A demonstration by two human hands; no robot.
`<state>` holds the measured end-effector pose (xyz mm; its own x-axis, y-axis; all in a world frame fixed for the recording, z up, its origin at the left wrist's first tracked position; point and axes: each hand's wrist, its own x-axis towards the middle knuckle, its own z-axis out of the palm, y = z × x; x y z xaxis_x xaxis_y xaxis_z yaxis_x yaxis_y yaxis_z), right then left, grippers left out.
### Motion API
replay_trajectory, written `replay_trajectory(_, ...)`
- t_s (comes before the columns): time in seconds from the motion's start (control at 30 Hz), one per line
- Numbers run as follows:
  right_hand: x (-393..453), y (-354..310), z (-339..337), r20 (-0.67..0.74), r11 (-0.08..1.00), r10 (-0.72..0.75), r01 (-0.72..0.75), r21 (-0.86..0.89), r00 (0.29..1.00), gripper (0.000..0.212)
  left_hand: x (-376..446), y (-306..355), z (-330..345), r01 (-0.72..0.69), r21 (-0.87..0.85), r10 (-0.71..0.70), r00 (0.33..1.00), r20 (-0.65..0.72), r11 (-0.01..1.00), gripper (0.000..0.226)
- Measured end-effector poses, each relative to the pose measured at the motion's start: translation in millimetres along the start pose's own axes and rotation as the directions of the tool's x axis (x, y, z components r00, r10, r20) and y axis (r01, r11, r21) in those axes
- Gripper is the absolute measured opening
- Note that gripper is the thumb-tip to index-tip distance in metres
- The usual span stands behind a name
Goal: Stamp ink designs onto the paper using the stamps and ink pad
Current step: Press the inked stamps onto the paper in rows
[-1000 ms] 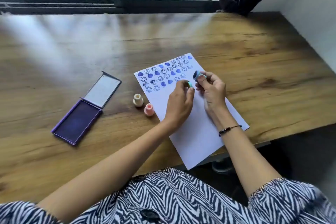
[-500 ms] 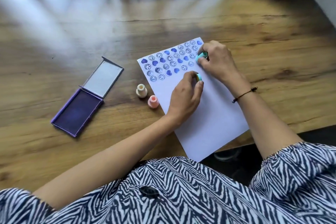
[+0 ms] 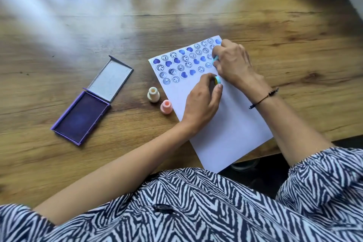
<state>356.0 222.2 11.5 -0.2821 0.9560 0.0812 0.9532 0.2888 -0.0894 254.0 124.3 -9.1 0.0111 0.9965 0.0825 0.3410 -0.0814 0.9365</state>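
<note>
A white paper sheet (image 3: 229, 131) lies tilted on the wooden table, its far end covered with several blue smiley and heart prints (image 3: 184, 63). My right hand (image 3: 233, 63) is shut on a light blue stamp (image 3: 215, 58), pressed down on the sheet near the printed rows. My left hand (image 3: 202, 102) grips a second stamp (image 3: 217, 80) with a blue and yellow end, just below the prints. An open purple ink pad (image 3: 80, 118) with its grey lid (image 3: 110, 80) folded back sits to the left.
A cream stamp (image 3: 153, 94) and a pink stamp (image 3: 166, 107) stand upright beside the paper's left edge. The table's near edge (image 3: 314, 141) runs under the sheet's lower corner, which overhangs it. A dark window sill lies at the far side.
My right hand moved from mid-sheet up to the printed rows and brought its stamp down on the paper. The left hand stayed just below the prints. The camera tilted down.
</note>
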Motion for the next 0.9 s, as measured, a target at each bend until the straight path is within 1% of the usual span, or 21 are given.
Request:
replay_trajectory(0.07,4.8,-0.6,-1.4,0.025,0.999,-0.024,0.025,-0.021,0.999,0.014,-0.3,-0.5,0.4,0.009,-0.016,-0.009,1.0,-0.001,1.0,0.028)
replay_trajectory(0.17,10.2,-0.6,-3.8,0.064,1.0,-0.03,0.03,0.001,0.997,0.014,-0.7,-2.2,0.6,0.007,-0.026,-0.007,1.0,-0.014,1.0,0.027)
replay_trajectory(0.5,11.8,-1.3,-6.2,0.047,0.999,-0.017,0.015,0.045,0.999,0.017,-1.2,-3.1,1.8,-0.002,-0.007,0.002,1.0,-0.015,1.0,0.027)
replay_trajectory(0.63,11.2,1.1,-11.1,0.092,0.993,-0.008,-0.003,0.115,0.996,0.02,-1.3,-1.9,1.7,-0.011,0.028,0.011,1.0,0.0,1.0,0.028)
replay_trajectory(0.7,8.7,9.2,-15.5,0.079,0.973,0.047,-0.063,0.22,0.996,0.02,-2.1,-2.4,2.0,-0.016,0.032,0.016,1.0,0.003,0.999,0.028)
replay_trajectory(0.73,5.7,13.5,-19.2,0.043,0.944,0.113,-0.12,0.306,0.993,0.019,-2.3,-2.3,1.9,-0.019,0.031,0.019,1.0,0.001,0.999,0.028)
replay_trajectory(0.8,-2.8,20.6,-26.9,-0.032,0.822,0.284,-0.226,0.522,0.958,0.017,-2.8,-1.9,1.1,-0.02,0.03,0.021,1.0,-0.012,0.999,0.028)
replay_trajectory(0.83,-8.2,22.6,-30.5,-0.044,0.738,0.351,-0.248,0.628,0.935,0.015,-2.4,-1.7,0.8,-0.019,0.027,0.02,1.0,-0.017,0.999,0.028)
replay_trajectory(0.87,-14.6,23.6,-33.3,-0.037,0.654,0.392,-0.25,0.714,0.919,0.012,-2.6,-2.0,1.0,-0.015,0.023,0.015,1.0,-0.017,1.0,0.028)
replay_trajectory(0.9,-19.9,24.0,-34.5,-0.019,0.593,0.409,-0.25,0.766,0.912,0.01,-2.5,-2.5,0.8,-0.008,0.019,0.009,1.0,-0.016,1.0,0.028)
